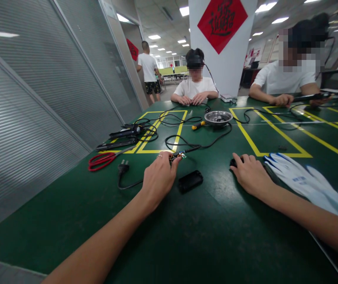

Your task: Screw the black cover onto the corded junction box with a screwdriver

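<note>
A small circuit board [178, 156] at the end of a black cable [200, 146] lies on the green bench [204, 236], about midway between its near and far edges and closer to its left edge. The left hand [159, 175] pinches this board between thumb and fingertips, knuckles up. The cable runs from it in loops toward the far edge.

Just beside that hand, on the side toward the right edge, a black plastic casing [190, 181] lies flat. Toward the left edge a black plug [123, 167] lies with its cord curling under the wrist, and red-handled scissors [101, 160] lie beyond it.

The right hand [250, 172] rests palm down, well apart from the left. Its fingertips cover a small black part [233, 162], and I cannot tell whether they grip it. White and blue work gloves [305, 181] lie touching that hand, toward the right edge.

Farther out, a metal bowl [218, 117] stands near a yellow-handled screwdriver [198, 125], among yellow tape lines [247, 136]. Two other people sit at the far edge with their hands on the bench.
</note>
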Available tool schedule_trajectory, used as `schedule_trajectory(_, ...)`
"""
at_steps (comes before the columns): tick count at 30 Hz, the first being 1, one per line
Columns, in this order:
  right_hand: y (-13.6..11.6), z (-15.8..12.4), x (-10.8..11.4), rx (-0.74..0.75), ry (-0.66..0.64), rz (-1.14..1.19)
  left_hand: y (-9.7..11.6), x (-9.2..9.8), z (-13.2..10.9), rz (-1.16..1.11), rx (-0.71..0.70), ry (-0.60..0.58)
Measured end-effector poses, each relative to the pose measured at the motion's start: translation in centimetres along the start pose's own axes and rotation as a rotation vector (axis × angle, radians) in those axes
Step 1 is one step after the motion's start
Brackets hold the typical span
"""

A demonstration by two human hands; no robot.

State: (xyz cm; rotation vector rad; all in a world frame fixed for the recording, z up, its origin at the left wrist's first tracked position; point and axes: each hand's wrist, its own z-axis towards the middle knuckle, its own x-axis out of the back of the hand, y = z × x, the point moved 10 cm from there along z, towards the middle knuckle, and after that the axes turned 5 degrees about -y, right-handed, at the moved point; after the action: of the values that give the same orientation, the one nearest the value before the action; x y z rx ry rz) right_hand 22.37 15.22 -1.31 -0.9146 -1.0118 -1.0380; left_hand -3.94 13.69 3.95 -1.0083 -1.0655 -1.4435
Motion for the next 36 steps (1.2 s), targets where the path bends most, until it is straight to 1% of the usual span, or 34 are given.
schedule_trajectory(2,-1.5,-0.2,1.2,0.051,0.029,-0.025,-0.7,-0.2,0.3,0.025,0.045,-0.011)
schedule_trajectory(3,-2.8,-0.3,1.7,0.099,0.033,-0.026,-1.0,-0.3,0.5,0.033,0.065,-0.019)
schedule_trajectory(6,-8.1,-1.2,2.3,0.332,-0.022,0.012,-1.8,-0.8,0.9,0.050,0.107,-0.030)
schedule_trajectory(8,-11.7,-1.8,1.8,0.483,-0.076,0.051,-2.4,-1.3,1.2,0.060,0.128,-0.040)
schedule_trajectory(9,-13.1,-2.0,1.3,0.532,-0.096,0.070,-2.7,-1.7,1.4,0.063,0.136,-0.048)
schedule_trajectory(11,-15.0,-1.9,0.2,0.582,-0.127,0.105,-3.2,-2.4,1.7,0.064,0.146,-0.070)
schedule_trajectory(12,-15.5,-1.7,-0.2,0.588,-0.140,0.122,-3.4,-2.8,1.8,0.063,0.147,-0.082)
schedule_trajectory(13,-15.6,-1.5,-0.6,0.585,-0.152,0.139,-3.6,-3.2,1.9,0.061,0.146,-0.092)
schedule_trajectory(15,-15.1,-1.2,-0.6,0.557,-0.166,0.172,-3.7,-3.7,2.1,0.051,0.142,-0.107)
schedule_trajectory(18,-12.8,-1.9,1.0,0.477,-0.163,0.216,-3.4,-3.6,2.0,0.027,0.130,-0.107)
schedule_trajectory(21,-10.1,-3.9,2.6,0.396,-0.166,0.245,-2.5,-2.8,1.5,-0.003,0.107,-0.095)
schedule_trajectory(22,-9.4,-4.7,2.7,0.378,-0.190,0.263,-2.0,-2.5,1.3,-0.015,0.093,-0.092)
schedule_trajectory(25,-8.0,-7.0,2.1,0.355,-0.289,0.323,0.2,-1.7,0.3,-0.055,0.011,-0.098)
schedule_trajectory(26,-7.6,-7.4,2.1,0.350,-0.288,0.332,1.1,-1.6,-0.2,-0.069,-0.030,-0.107)
schedule_trajectory(27,-7.1,-7.7,2.5,0.338,-0.248,0.330,2.0,-1.4,-0.7,-0.083,-0.075,-0.117)
schedule_trajectory(29,-5.9,-7.7,4.1,0.300,-0.082,0.309,4.2,-1.4,-2.0,-0.113,-0.188,-0.148)
schedule_trajectory(31,-5.2,-7.6,5.6,0.296,0.070,0.259,7.4,-1.6,-3.8,-0.162,-0.416,-0.198)
schedule_trajectory(32,-5.3,-7.6,5.9,0.323,0.109,0.231,8.6,-1.7,-4.6,-0.185,-0.500,-0.222)
schedule_trajectory(34,-6.1,-7.7,5.7,0.419,0.112,0.192,10.3,-2.1,-6.0,-0.219,-0.622,-0.267)
schedule_trajectory(36,-6.8,-7.9,5.0,0.496,0.091,0.179,11.3,-2.5,-6.9,-0.256,-0.688,-0.306)
